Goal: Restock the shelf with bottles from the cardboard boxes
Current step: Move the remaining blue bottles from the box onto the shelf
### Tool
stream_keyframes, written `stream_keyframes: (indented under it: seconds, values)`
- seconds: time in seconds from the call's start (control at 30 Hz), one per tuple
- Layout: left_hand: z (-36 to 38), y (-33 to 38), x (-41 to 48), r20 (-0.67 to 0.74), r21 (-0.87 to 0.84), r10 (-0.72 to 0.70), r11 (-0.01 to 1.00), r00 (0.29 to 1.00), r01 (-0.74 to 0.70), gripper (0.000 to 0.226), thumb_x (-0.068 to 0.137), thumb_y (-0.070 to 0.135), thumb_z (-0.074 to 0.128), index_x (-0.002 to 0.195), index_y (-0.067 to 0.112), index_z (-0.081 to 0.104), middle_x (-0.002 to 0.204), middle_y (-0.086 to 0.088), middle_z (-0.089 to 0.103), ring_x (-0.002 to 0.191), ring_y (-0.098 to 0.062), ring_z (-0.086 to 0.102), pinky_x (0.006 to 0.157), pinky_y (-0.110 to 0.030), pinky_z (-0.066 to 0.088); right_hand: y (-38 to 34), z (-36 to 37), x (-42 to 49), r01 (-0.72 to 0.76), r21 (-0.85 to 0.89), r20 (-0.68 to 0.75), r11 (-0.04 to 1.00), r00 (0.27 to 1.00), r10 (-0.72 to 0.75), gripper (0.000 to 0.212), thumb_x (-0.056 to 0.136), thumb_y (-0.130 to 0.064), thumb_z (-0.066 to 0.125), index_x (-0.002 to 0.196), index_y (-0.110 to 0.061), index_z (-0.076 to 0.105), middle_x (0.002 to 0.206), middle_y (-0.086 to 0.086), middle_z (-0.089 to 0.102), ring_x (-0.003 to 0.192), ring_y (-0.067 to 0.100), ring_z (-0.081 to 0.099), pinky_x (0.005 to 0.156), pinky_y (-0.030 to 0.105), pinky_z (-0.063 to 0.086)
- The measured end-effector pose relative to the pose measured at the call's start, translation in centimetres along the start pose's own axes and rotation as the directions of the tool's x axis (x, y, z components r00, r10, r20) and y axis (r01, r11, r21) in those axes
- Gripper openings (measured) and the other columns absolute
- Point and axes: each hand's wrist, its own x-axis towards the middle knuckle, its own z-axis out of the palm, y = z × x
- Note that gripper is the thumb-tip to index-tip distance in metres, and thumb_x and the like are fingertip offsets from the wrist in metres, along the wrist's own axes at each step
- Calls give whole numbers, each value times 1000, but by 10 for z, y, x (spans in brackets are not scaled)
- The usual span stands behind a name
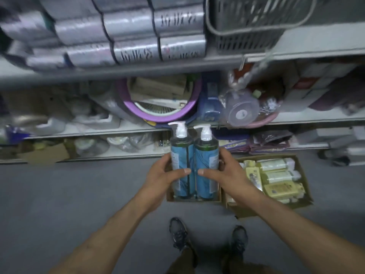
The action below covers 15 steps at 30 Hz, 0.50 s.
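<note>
Head view: the left hand (164, 175) and the right hand (223, 173) each wrap round one of two tall pump bottles, with thumbs laid across the fronts and fingers curled behind. The left pump bottle (181, 155) and the right pump bottle (206, 157) stand upright, sides touching, over a small brown cardboard box (194, 200) on the grey floor (79, 194). I cannot tell whether their bases are clear of it. Both are smooth cylinders of dark translucent plastic with glossy blue labels and white pump heads. Just beside, a larger cardboard box (246, 211) is full of pale yellow and cream bottles (276, 175) lying flat. I judge the restocking far from done: this pair is not yet on the white metal shelf (98, 133), which is crowded with bagged goods, and a full box waits.
</note>
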Motion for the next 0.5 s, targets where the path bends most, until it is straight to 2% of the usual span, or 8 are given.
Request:
stream_keyframes:
  seconds: [0.1,0.23,0.33,0.43,0.5]
  values:
    - [18,55,-27,-26,33,68,997,997,-67,60,82,15,87,137,15,65,132,-8,75,125,-30,70,106,-54,56,-56,-17,-27,84,32,8,996,996,-84,74,71,-44,94,136,-44,59,128,-14,74,117,9,72,99,44,62]
    - [52,117,-58,-82,-15,161,987,984,-163,76,71,27,93,138,18,59,131,-6,75,123,-27,72,100,-48,60,-119,-49,-59,193,92,-4,977,981,-194,77,73,-35,93,141,-33,58,133,-11,72,122,11,70,100,39,59]
    - [81,162,-77,-77,-28,250,967,965,-253,71,73,29,92,135,20,60,131,-7,75,123,-28,71,95,-42,62,-164,-74,-80,264,101,-1,959,964,-265,66,78,-38,86,138,-35,57,130,-13,73,119,8,71,95,31,61]
    - [119,212,-92,-76,-26,346,937,935,-348,62,74,32,93,129,25,66,129,-10,75,122,-31,72,99,-48,61,-215,-103,-100,352,93,-7,931,936,-353,46,86,-34,77,129,-39,61,123,-15,75,114,6,72,87,21,60]
    - [146,247,-102,-62,-26,411,910,910,-413,59,75,34,95,127,30,69,131,-9,75,122,-30,72,99,-46,61,-251,-126,-116,417,92,-3,904,908,-419,53,85,-36,82,133,-34,60,126,-14,75,116,8,72,91,27,61]
